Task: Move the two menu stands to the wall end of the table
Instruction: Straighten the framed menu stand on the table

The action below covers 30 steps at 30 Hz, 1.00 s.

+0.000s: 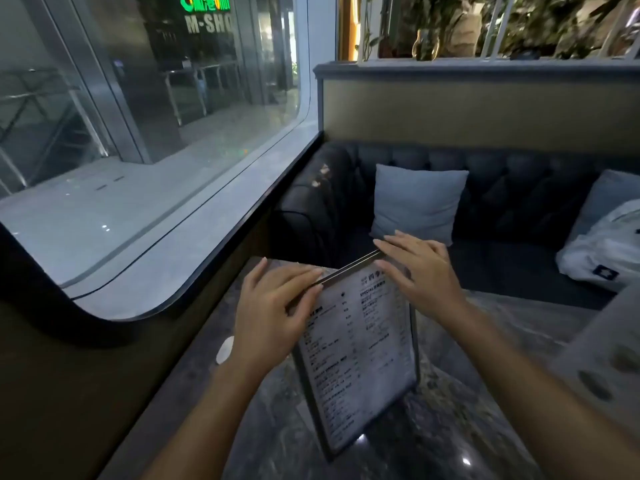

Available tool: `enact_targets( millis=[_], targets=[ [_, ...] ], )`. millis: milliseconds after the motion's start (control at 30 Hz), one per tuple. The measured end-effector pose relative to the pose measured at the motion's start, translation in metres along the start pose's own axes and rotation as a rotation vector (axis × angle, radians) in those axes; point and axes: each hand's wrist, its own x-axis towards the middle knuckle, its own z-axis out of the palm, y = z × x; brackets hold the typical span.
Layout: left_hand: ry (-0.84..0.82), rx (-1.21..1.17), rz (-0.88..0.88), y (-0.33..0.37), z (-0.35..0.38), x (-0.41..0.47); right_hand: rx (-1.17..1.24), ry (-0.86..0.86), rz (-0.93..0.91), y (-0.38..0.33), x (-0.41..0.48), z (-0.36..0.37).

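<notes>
A menu stand (360, 362) with a dark frame and a printed white sheet stands tilted on the dark marble table (450, 441), close to the wall side. Its top shows two thin parallel edges (349, 268); I cannot tell whether these are two stands pressed together or one folded stand. My left hand (277, 306) grips the top left corner, fingers over the edge and thumb on the front. My right hand (420, 271) holds the top right corner the same way.
A dark wall panel with a large window (166, 174) runs along the table's left. Behind the table is a dark tufted sofa (512, 188) with a grey cushion (415, 202) and a white bag (602, 251). A pale blurred object (606, 358) stands at the right, and a small white disc (225, 348) lies by the wall.
</notes>
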Motion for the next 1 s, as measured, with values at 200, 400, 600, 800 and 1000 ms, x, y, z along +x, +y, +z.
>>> enact_targets(
  millis=[200, 400, 600, 800, 1000],
  targets=[
    [-0.023, 0.072, 0.009, 0.000, 0.003, 0.000, 0.025, 0.089, 0.022, -0.001, 0.004, -0.001],
    [-0.069, 0.123, -0.022, 0.004, -0.003, 0.008, 0.089, 0.093, 0.075, 0.000, 0.010, -0.002],
    [-0.075, 0.127, -0.069, 0.003, 0.001, 0.020, 0.057, 0.105, 0.076, 0.003, 0.006, -0.015],
    [-0.094, 0.166, -0.023, -0.002, 0.014, 0.038, -0.014, 0.109, 0.134, 0.005, -0.003, -0.029],
    [-0.135, 0.118, 0.022, -0.001, 0.030, 0.058, -0.111, 0.118, 0.203, 0.010, -0.019, -0.044]
  ],
)
